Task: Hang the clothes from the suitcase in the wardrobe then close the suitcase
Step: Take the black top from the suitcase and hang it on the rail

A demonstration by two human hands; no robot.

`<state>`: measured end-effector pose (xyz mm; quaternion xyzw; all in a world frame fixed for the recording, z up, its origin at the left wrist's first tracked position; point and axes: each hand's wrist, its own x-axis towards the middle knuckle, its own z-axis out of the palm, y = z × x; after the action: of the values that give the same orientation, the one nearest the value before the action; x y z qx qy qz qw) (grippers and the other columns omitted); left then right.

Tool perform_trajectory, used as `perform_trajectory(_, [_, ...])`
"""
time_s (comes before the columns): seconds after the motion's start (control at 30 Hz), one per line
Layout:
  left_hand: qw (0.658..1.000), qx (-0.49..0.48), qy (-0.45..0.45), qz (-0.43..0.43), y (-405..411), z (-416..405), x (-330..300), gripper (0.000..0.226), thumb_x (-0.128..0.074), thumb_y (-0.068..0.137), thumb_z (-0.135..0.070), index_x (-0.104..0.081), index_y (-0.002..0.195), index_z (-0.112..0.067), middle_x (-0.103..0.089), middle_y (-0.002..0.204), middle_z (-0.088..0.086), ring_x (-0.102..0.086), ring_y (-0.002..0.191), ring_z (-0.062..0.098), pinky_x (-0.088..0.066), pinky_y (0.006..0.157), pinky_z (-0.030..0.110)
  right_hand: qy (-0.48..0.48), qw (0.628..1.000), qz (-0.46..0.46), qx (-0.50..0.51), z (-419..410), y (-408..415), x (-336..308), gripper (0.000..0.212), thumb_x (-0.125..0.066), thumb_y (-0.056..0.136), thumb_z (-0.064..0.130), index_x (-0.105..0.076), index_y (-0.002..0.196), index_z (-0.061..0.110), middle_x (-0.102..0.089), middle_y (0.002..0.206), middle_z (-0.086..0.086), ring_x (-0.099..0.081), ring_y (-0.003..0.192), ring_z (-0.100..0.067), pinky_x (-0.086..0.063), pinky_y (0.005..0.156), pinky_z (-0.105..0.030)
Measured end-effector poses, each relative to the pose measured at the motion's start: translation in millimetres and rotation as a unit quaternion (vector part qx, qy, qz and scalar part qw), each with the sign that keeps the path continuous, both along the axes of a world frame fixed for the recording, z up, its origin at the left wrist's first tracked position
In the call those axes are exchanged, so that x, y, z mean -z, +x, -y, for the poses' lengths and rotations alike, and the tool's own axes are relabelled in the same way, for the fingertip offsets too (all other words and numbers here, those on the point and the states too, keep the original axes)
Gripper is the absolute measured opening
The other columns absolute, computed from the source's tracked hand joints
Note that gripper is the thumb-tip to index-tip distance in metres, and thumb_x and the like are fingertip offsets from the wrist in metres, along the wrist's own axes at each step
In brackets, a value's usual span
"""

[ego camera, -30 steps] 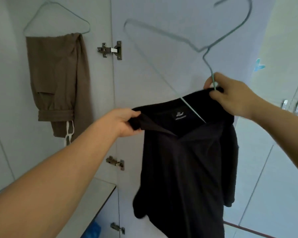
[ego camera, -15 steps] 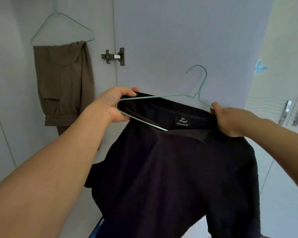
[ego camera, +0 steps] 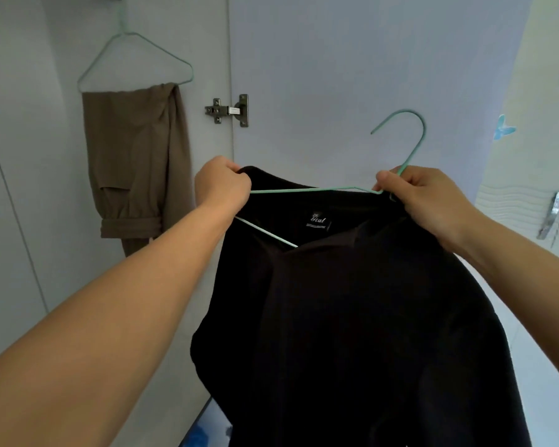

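A black shirt (ego camera: 352,311) hangs in front of me with a mint-green wire hanger (ego camera: 313,189) pushed into its neck opening, label facing me. My left hand (ego camera: 223,185) grips the shirt's left shoulder over the hanger's left end. My right hand (ego camera: 423,198) pinches the hanger at the base of its hook together with the shirt's right shoulder. The hook (ego camera: 410,130) points up and left. The suitcase is out of view.
Brown trousers (ego camera: 136,166) hang on another green hanger (ego camera: 136,56) inside the wardrobe at the left. The open wardrobe door (ego camera: 352,59) with its hinge (ego camera: 228,110) stands right behind the shirt. Closed doors with metal handles (ego camera: 554,217) are at the right.
The hanger came down from overhead and went into the shirt's neck. My left hand moved onto the shirt's shoulder at the hanger's end, and my right hand now holds the hook's base.
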<state>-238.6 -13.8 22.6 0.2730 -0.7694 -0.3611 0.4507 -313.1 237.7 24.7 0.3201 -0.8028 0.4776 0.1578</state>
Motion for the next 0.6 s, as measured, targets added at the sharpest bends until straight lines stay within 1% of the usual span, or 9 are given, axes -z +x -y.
perform_trajectory(0.07, [0.999,-0.001,-0.038,0.037,2,5,0,0.009,-0.059,0.088,-0.024,-0.063,0.095,-0.019,-0.060,0.094,-0.003,-0.055,0.089,0.017,-0.044,0.072,0.028,0.022,1.000,-0.003,0.002,-2,-4,-4,0.028,-0.052,0.094,0.040,-0.069,0.081,0.022,-0.066,0.085,0.001,-0.057,0.075,-0.011,-0.043,0.071,-0.023])
perform_trajectory(0.2, [0.992,0.038,-0.023,0.114,9,12,5,0.018,-0.068,0.085,-0.032,-0.062,0.084,-0.014,-0.064,0.088,0.006,-0.062,0.089,0.026,-0.042,0.067,0.029,-0.071,0.991,0.115,0.002,-16,-14,-5,0.024,-0.058,0.092,0.036,-0.069,0.078,0.021,-0.067,0.089,-0.004,-0.061,0.082,-0.019,-0.050,0.088,-0.036])
perform_trajectory(0.27, [0.991,0.061,0.010,0.120,10,7,2,0.025,-0.069,0.085,-0.028,-0.064,0.091,-0.005,-0.065,0.092,0.016,-0.064,0.092,0.032,-0.042,0.063,0.029,-0.013,0.997,0.073,0.009,-20,-15,-2,0.023,-0.057,0.093,0.034,-0.069,0.079,0.021,-0.068,0.091,-0.001,-0.060,0.082,-0.014,-0.047,0.084,-0.026])
perform_trajectory(0.33, [0.987,0.100,0.072,0.103,8,-6,-5,0.018,-0.066,0.087,-0.020,-0.060,0.092,-0.003,-0.062,0.092,0.017,-0.063,0.085,0.030,-0.047,0.056,0.028,0.104,0.994,0.009,-0.015,-15,-9,0,0.023,-0.055,0.094,0.032,-0.069,0.081,0.019,-0.066,0.085,0.004,-0.057,0.078,-0.008,-0.041,0.074,-0.016])
perform_trajectory(0.4, [0.963,0.192,0.166,0.091,5,-25,-16,0.009,-0.058,0.090,-0.009,-0.053,0.083,-0.008,-0.055,0.081,0.011,-0.058,0.071,0.021,-0.046,0.042,0.021,0.189,0.981,-0.022,-0.044,-5,-2,0,0.024,-0.054,0.094,0.035,-0.068,0.083,0.018,-0.063,0.080,0.007,-0.055,0.077,-0.007,-0.039,0.072,-0.014])
perform_trajectory(0.43, [0.941,0.252,0.202,0.096,4,-37,-21,0.011,-0.054,0.092,-0.005,-0.052,0.081,-0.009,-0.055,0.077,0.009,-0.058,0.066,0.019,-0.045,0.038,0.019,0.194,0.979,-0.029,-0.052,-1,-2,-1,0.025,-0.053,0.094,0.036,-0.068,0.084,0.019,-0.063,0.079,0.006,-0.055,0.076,-0.008,-0.040,0.073,-0.017])
perform_trajectory(0.5, [0.898,0.357,0.224,0.127,6,-54,-29,0.010,-0.052,0.092,-0.003,-0.053,0.084,-0.010,-0.059,0.073,0.008,-0.063,0.058,0.016,-0.050,0.042,0.022,0.120,0.991,-0.015,-0.064,4,-2,-6,0.027,-0.054,0.093,0.038,-0.069,0.081,0.018,-0.063,0.078,0.000,-0.055,0.075,-0.011,-0.042,0.076,-0.026])
perform_trajectory(0.53, [0.890,0.377,0.211,0.147,7,-58,-32,0.009,-0.053,0.092,-0.005,-0.055,0.085,-0.010,-0.061,0.073,0.007,-0.064,0.058,0.015,-0.053,0.046,0.025,0.066,0.995,-0.002,-0.069,3,-3,-10,0.027,-0.056,0.093,0.038,-0.069,0.079,0.019,-0.063,0.076,0.000,-0.055,0.073,-0.012,-0.042,0.076,-0.028])
perform_trajectory(0.6, [0.906,0.350,0.139,0.194,13,-54,-40,0.006,-0.060,0.090,-0.010,-0.057,0.085,-0.012,-0.065,0.078,0.005,-0.065,0.065,0.013,-0.059,0.058,0.028,-0.023,0.997,0.028,-0.073,-5,-6,-18,0.026,-0.058,0.091,0.038,-0.070,0.076,0.020,-0.062,0.071,0.004,-0.056,0.071,-0.010,-0.044,0.077,-0.028])
